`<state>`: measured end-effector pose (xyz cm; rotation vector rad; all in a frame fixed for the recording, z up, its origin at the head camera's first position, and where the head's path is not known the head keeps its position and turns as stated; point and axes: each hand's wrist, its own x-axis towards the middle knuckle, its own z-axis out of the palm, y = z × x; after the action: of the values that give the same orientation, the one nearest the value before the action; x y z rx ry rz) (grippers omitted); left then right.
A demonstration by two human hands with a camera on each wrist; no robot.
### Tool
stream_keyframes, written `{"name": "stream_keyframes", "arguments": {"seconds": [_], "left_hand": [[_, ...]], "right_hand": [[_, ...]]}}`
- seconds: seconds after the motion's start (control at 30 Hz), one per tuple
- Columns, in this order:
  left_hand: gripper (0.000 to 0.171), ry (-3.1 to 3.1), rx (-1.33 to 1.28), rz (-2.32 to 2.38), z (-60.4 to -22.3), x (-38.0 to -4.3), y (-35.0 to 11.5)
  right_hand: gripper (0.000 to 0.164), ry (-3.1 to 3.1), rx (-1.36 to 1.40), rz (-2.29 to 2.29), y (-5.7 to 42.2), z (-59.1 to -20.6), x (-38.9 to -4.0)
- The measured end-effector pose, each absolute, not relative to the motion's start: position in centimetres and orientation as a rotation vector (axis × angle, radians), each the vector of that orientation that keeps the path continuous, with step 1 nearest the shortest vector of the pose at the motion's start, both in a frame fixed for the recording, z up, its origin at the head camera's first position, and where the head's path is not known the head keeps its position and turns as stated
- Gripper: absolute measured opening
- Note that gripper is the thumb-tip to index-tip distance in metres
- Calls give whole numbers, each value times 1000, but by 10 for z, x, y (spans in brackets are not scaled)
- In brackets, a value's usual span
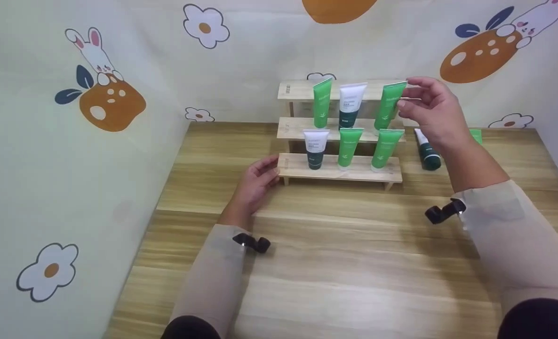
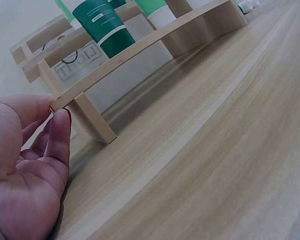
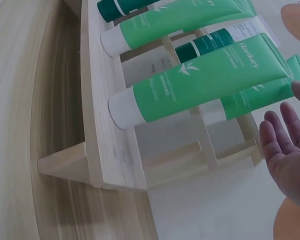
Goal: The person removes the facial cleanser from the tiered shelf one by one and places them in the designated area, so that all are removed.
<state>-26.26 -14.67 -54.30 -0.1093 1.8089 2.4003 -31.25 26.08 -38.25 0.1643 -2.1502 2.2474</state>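
Observation:
My left hand [image 1: 258, 183] pinches the left end of the lowest board of a three-step wooden display rack [image 1: 290, 165]; in the left wrist view the thumb lies above the board's corner and a finger below. My right hand [image 1: 434, 110] is at the top of a green squeeze tube [image 1: 388, 109] at the right end of the middle step, thumb and forefinger at its upper edge. Left of it stand a white-and-dark-green tube [image 1: 349, 106] and another green tube [image 1: 322, 106]. On the lowest step are a white-and-dark-green tube [image 1: 315, 150] and two green tubes [image 1: 349, 146].
Right of the rack, a white-and-dark-green tube [image 1: 428, 150] lies on the wood-grain table [image 1: 335, 263]. A green item [image 1: 475, 135] shows partly behind my right forearm. A patterned backdrop [image 1: 255, 70] rises behind the rack and along the sides.

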Motion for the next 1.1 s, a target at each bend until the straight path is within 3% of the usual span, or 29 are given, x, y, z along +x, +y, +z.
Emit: {"name": "stream_keyframes", "arguments": {"seconds": [0.63,1.1], "left_hand": [[47,1854,-95,2372,-544,-264,-147],[45,1799,-106,2432,-543,-261,-145]], "right_hand": [[51,-2062,222,2280,251,-386,-314],[55,-2000,199,2336,272,-385,-311]]}}
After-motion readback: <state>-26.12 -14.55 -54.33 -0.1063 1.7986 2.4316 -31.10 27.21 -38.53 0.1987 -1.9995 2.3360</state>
